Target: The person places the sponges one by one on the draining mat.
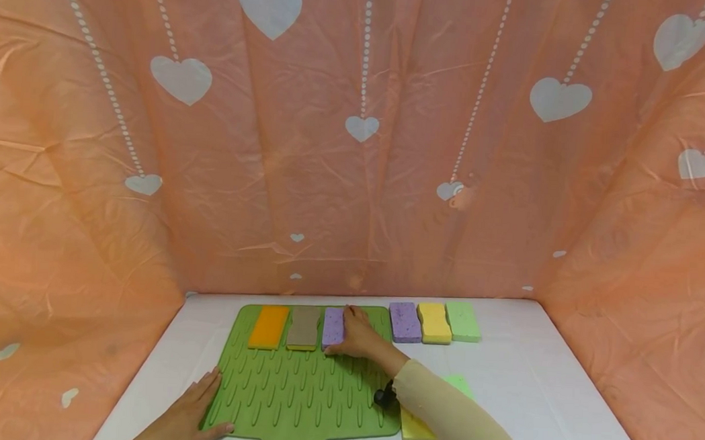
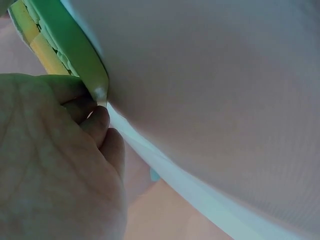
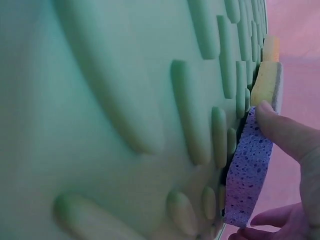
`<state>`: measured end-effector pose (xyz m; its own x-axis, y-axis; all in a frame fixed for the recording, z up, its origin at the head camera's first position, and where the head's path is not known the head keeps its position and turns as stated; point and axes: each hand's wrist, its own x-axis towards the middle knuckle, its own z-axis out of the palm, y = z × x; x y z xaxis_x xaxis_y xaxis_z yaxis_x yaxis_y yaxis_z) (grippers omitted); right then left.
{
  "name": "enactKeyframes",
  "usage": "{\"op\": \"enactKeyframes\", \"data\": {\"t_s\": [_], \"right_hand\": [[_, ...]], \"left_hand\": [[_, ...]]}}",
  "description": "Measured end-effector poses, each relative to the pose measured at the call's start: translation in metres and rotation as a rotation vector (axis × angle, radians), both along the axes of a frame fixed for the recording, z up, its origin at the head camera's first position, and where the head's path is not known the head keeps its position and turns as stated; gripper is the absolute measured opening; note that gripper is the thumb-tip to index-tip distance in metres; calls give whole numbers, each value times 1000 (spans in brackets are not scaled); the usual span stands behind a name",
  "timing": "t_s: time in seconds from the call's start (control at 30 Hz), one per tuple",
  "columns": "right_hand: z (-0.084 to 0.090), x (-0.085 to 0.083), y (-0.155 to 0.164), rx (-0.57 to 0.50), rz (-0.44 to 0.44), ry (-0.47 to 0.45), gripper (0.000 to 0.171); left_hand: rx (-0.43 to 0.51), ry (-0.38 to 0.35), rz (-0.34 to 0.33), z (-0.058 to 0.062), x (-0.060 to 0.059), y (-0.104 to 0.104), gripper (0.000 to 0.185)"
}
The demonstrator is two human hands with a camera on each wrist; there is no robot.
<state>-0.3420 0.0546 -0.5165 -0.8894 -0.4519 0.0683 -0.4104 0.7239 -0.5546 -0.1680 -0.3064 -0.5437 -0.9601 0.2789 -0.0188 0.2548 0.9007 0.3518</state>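
Observation:
A green ribbed mat (image 1: 293,391) lies on the white table. At its far edge sit an orange sponge (image 1: 269,326), a grey-brown sponge (image 1: 304,327) and a purple sponge (image 1: 333,326). My right hand (image 1: 357,333) holds the purple sponge (image 3: 247,170), thumb on its side against the mat (image 3: 125,100). My left hand (image 1: 192,412) rests flat on the mat's near left corner (image 2: 85,55), fingers straight.
Beyond the mat stand a second purple sponge (image 1: 405,322), a yellow sponge (image 1: 434,322) and a light green sponge (image 1: 463,321). Another yellow sponge (image 1: 415,427) and a green one (image 1: 459,384) lie under my right forearm. Orange heart-print cloth (image 1: 358,133) walls the table on three sides.

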Motion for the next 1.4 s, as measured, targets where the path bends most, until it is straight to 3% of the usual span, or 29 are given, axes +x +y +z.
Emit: {"op": "enactKeyframes", "data": {"t_s": [0.13,0.3,0.4,0.53,0.67,0.8,1.0,1.4], "right_hand": [[1,1,3,-30,-4,-9,123],[2,2,11,-49,2,-16,124],[6,4,18,-44,3,-37,122],[13,7,27,-53,-5,-66,121],[16,9,36,-73,-12,-65,121],[18,10,46,-72,-17,-50,118],[23,12,63,-72,-47,-50,116],[30,13,101,-72,-72,-13,111]], "left_hand": [[34,-16,11,-2,0,-1,109],[67,46,-11,-11,-1,-5,107],[88,34,-4,-14,-2,-6,109],[56,30,-10,-11,-3,-6,108],[15,90,-32,-11,-1,-6,104],[9,75,-28,-9,-1,-5,105],[46,-3,2,-3,-1,-4,107],[77,-21,10,-4,0,-4,109]]}}
